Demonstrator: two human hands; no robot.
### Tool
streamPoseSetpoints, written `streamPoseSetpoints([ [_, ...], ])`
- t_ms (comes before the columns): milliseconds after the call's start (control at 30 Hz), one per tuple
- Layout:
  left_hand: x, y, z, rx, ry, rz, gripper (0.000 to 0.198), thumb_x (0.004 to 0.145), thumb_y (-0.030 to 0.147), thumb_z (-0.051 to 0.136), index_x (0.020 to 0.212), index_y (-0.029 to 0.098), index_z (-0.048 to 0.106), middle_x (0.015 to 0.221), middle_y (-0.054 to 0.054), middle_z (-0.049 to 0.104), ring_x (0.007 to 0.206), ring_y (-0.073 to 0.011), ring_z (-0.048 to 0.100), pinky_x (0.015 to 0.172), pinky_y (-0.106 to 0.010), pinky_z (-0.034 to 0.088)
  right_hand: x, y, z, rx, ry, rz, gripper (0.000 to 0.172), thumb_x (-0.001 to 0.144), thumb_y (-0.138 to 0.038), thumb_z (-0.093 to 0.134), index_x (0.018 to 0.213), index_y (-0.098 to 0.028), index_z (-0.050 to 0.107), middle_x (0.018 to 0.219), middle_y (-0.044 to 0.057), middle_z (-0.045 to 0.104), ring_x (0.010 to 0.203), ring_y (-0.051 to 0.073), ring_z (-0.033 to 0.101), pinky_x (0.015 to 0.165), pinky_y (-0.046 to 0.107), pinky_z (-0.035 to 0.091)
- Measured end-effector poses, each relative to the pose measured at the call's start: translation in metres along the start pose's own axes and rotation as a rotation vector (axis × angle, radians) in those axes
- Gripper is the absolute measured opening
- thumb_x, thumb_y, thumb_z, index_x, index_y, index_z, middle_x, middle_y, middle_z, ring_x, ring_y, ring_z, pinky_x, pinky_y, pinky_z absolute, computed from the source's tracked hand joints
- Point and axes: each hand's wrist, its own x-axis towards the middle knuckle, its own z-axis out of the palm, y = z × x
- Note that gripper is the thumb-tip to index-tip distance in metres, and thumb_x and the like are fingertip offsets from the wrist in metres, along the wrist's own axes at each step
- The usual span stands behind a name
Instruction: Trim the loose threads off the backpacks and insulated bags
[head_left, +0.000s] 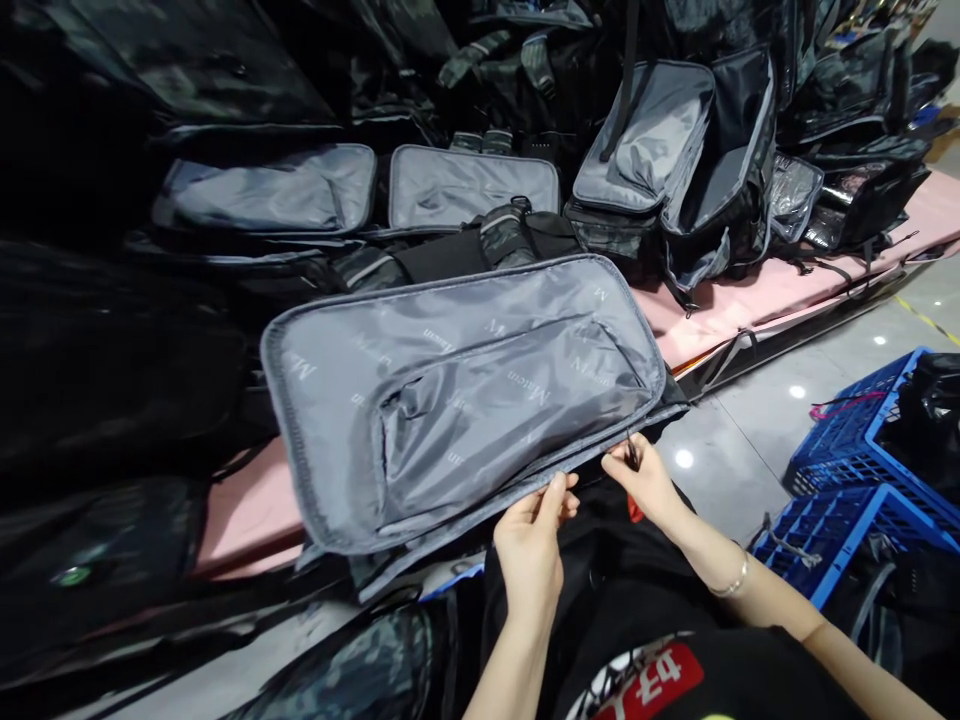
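A backpack (pixel 465 390) with grey, letter-printed lining lies opened out in front of me, its lining side up. My left hand (pixel 531 545) is closed in a pinch on the near edge of the lining. Just to the right, my right hand (pixel 643 480) is closed at the same edge, close to the backpack's right corner. Between its fingers shows a small dark tool (pixel 633 456), with a red part below the palm. The tool looks like thread snips, but the fingers hide most of it.
A pink-topped table (pixel 787 295) bears several more black camouflage backpacks with grey linings, among them an open backpack (pixel 720 170) at the back right. Dark bags crowd the left. Blue plastic crates (pixel 840 500) with black items stand on the tiled floor at right.
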Motion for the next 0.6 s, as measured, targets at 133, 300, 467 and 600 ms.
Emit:
streamPoseSetpoints([
  [133, 0.000, -0.001, -0.004, 0.038, 0.001, -0.006, 0.026, 0.060, 0.034, 0.076, 0.071, 0.011, 0.070, 0.070, -0.006, 0.068, 0.055, -0.0104, 0.053, 0.054, -0.024, 0.044, -0.029, -0.004, -0.014, -0.336, -0.076, -0.099, 0.020, 0.085, -0.032, 0.050, 0.101, -0.020, 0.050, 0.088, 0.001, 0.058, 0.079, 0.014, 0.054, 0.075, 0.028, 0.043],
  [300, 0.001, -0.001, -0.003, 0.078, 0.005, -0.021, 0.025, 0.060, 0.034, 0.076, 0.069, 0.012, 0.070, 0.061, -0.003, 0.065, 0.055, -0.0105, 0.054, 0.054, -0.023, 0.044, -0.042, -0.004, -0.013, -0.471, -0.043, -0.264, 0.017, 0.088, -0.029, 0.047, 0.101, -0.020, 0.054, 0.086, 0.002, 0.061, 0.078, 0.015, 0.058, 0.074, 0.026, 0.045],
  [467, 0.002, -0.003, -0.003, 0.119, 0.032, 0.064, 0.023, 0.060, 0.033, 0.075, 0.070, 0.013, 0.070, 0.059, -0.001, 0.063, 0.054, -0.0106, 0.053, 0.057, -0.024, 0.045, -0.037, -0.005, -0.007, -0.534, 0.016, -0.396, 0.018, 0.086, -0.031, 0.052, 0.098, -0.018, 0.056, 0.078, 0.001, 0.063, 0.066, 0.013, 0.058, 0.062, 0.022, 0.044],
  [600, 0.003, -0.005, -0.004, 0.132, 0.038, 0.082, 0.024, 0.060, 0.034, 0.075, 0.071, 0.013, 0.070, 0.062, -0.003, 0.065, 0.056, -0.0116, 0.055, 0.058, -0.025, 0.047, -0.035, -0.008, -0.004, -0.569, 0.022, -0.413, 0.017, 0.087, -0.031, 0.050, 0.097, -0.018, 0.056, 0.075, 0.001, 0.062, 0.062, 0.012, 0.057, 0.058, 0.022, 0.043],
])
